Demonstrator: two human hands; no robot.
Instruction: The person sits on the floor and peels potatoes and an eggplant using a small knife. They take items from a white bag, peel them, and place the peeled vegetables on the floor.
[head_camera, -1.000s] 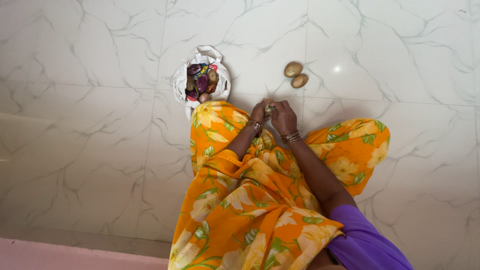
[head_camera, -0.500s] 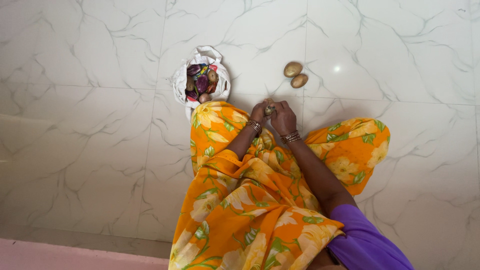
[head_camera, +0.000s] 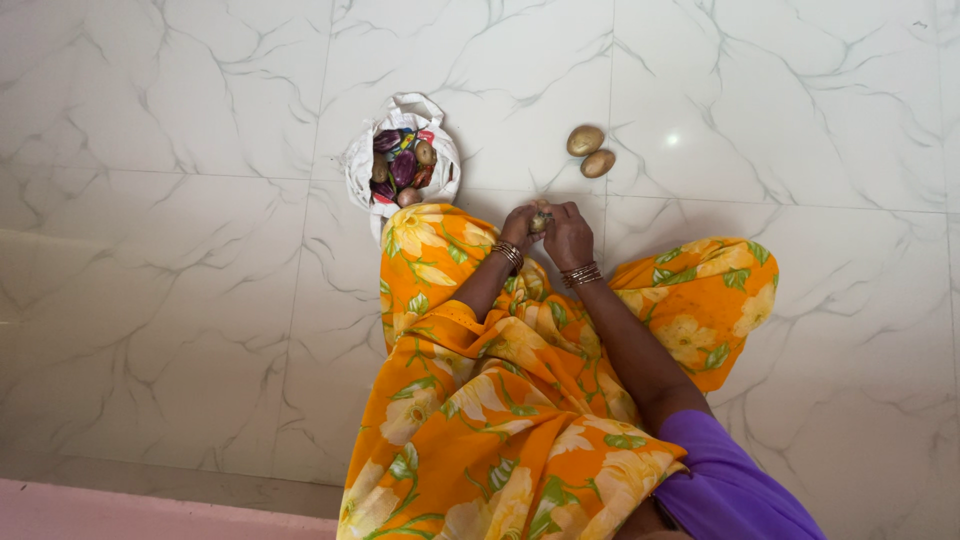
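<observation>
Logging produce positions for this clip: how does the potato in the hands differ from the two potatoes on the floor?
The held potato is off the floor, gripped between the left hand and right hand, and mostly hidden. The two floor potatoes lie untouched on white marble tile, side by side and fully visible. All look brownish.

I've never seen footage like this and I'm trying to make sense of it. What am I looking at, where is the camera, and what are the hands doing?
There is no machine here. The camera sits on a person's head and looks straight down, so you see their own arms, an orange flowered garment over the lap, and a white marble floor. The left hand and right hand meet in front of the knees and together hold a small brownish thing, too covered to name for sure. On the floor beyond lie two potatoes, touching each other. To the left stands an open white bag holding purple and brownish vegetables.
</observation>
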